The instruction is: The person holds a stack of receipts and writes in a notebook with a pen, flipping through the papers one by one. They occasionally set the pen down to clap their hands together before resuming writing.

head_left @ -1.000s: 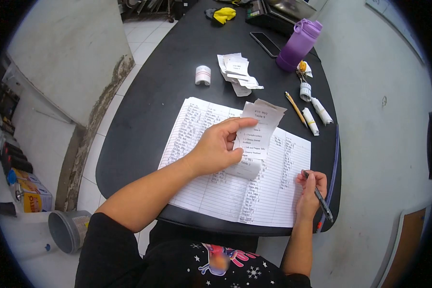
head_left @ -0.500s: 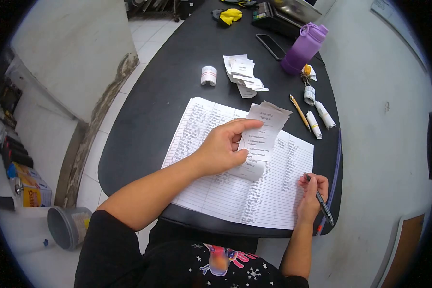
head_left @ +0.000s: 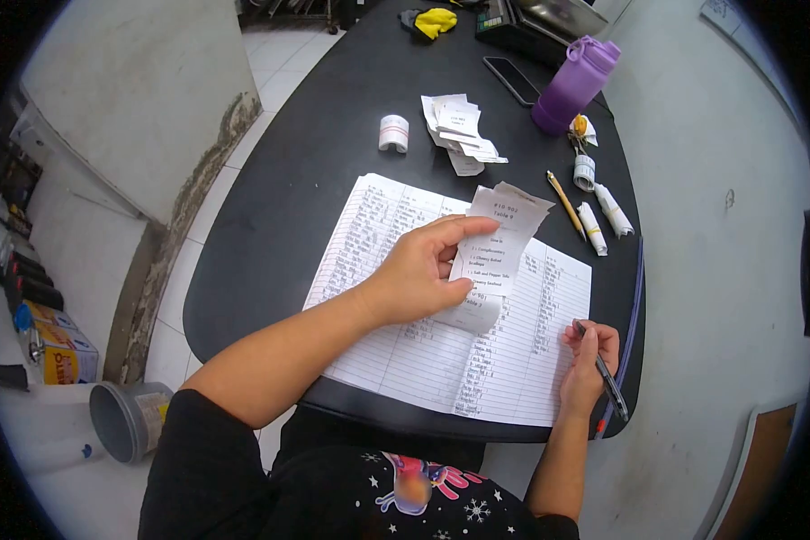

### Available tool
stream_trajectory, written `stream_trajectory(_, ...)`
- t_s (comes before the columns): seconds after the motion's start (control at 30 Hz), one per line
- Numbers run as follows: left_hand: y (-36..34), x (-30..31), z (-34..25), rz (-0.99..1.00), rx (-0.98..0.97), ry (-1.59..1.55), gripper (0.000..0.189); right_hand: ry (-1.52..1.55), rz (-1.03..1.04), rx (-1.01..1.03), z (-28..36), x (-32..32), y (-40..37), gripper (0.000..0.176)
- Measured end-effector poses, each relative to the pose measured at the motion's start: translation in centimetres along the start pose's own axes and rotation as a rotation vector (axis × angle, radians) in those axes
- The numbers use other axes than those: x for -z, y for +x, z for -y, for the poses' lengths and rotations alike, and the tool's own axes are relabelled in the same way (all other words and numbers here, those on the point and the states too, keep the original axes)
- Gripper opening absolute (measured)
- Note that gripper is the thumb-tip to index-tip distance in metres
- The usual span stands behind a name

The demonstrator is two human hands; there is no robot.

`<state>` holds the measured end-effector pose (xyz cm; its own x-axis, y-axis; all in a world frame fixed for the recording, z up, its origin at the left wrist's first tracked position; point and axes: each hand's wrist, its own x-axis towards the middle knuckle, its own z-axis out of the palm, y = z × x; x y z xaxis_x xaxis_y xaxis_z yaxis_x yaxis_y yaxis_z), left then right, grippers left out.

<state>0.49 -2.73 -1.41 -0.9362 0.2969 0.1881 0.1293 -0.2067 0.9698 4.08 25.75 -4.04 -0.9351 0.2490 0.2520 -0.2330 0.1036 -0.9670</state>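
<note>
My left hand [head_left: 432, 270] pinches a small bundle of printed paper receipts [head_left: 504, 238] between thumb and fingers, above the middle of an open lined notebook [head_left: 405, 364]. The lower receipt curls under the top one. Columns of handwriting fill much of both pages. My right hand [head_left: 587, 364] is closed around a dark pen [head_left: 612, 387] at the notebook's right edge, with the pen slanting down to the right.
On the black table [head_left: 270, 252] lie loose receipts [head_left: 462, 135], a curled paper roll [head_left: 393, 133], a phone [head_left: 511, 81], a purple bottle [head_left: 574, 85], a wooden pen [head_left: 565, 205] and rolled papers [head_left: 592, 229]. A scale [head_left: 522, 36] stands at the back.
The view has shifted slightly. Both hands keep their grips and stay almost where they were over the notebook.
</note>
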Motion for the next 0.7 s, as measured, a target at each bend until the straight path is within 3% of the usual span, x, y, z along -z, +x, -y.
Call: stream_trajectory(0.7,0.03,0.03,-0.21,0.008,0.027,0.002,0.064,-0.019,0.009,0.02,0.08,-0.05,-0.01,0.013)
